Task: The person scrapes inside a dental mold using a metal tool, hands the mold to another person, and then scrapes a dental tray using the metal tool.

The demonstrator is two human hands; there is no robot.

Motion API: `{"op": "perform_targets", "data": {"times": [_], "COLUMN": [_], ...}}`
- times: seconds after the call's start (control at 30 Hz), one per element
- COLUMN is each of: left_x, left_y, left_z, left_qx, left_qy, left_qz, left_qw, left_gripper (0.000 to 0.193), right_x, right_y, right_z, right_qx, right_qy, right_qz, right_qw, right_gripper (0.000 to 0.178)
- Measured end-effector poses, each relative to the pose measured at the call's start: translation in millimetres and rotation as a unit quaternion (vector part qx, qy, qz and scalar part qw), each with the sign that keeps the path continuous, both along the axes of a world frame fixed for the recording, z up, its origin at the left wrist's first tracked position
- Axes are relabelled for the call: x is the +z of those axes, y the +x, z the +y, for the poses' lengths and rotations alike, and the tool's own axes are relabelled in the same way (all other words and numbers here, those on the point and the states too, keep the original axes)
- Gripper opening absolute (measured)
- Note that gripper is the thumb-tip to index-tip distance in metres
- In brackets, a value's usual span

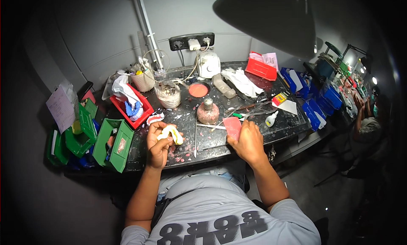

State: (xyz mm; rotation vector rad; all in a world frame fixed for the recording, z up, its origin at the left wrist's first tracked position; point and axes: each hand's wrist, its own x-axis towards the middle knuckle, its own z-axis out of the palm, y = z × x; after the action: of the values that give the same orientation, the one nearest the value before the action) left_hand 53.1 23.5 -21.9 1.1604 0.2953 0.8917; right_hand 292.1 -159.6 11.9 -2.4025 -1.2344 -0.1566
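Pale-yellow curved piece [177,137] is sitting in your left hand [157,144] over the bench [217,142]; that grip is pinching it, thumb against fingers. Your right hand [249,142] is holding a pink sheet [232,127], grip closed on its near edge. Round stained bottle [207,114] is standing beyond, between both hands; thin stick [195,144] is lying nearby.

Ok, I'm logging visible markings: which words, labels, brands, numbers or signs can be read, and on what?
Grey T-shirt: large dark lettering, upside down; wording withheld.
Paper slip, far left: too small to read.
Label on green bin: too small.
Red-and-yellow box: print too small.
Nothing else is readable.
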Motion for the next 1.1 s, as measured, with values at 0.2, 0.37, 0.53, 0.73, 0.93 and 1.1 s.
{"op": "perform_targets", "data": {"times": [0.2,0.37,0.53,0.73,0.93,1.1], "left_x": [-4.0,-0.2,-3.9,1.0,-4.3,-4.2], "left_y": [2.2,3.2,3.9,4.7,5.5,3.5], "left_z": [-0.7,-4.1,-0.6,-3.1,-6.3,-8.2], "left_qx": [-0.002,0.008,0.009,0.010,0.015,-0.003], "left_qy": [-0.014,-0.028,-0.018,-0.031,-0.028,-0.009], "left_qz": [-0.025,-0.035,-0.034,-0.034,-0.049,-0.043], "left_qw": [1.000,0.999,0.999,0.999,0.998,0.999], "left_gripper": [0.040,0.039,0.038,0.041,0.043,0.056], "right_x": [8.1,56.5,73.9,29.4,-4.8,21.1], "right_y": [10.8,23.0,85.8,173.9,188.9,154.2], "right_z": [-12.1,-53.4,-103.6,-122.8,-120.7,-111.1], "right_qx": [0.006,0.027,-0.060,-0.231,-0.175,-0.124], "right_qy": [0.031,0.088,0.168,0.071,0.058,0.226], "right_qz": [0.005,0.041,0.083,0.057,0.057,-0.019], "right_qw": [0.999,0.995,0.980,0.969,0.981,0.966], "right_gripper": [0.066,0.072,0.073,0.072,0.070,0.052]}}
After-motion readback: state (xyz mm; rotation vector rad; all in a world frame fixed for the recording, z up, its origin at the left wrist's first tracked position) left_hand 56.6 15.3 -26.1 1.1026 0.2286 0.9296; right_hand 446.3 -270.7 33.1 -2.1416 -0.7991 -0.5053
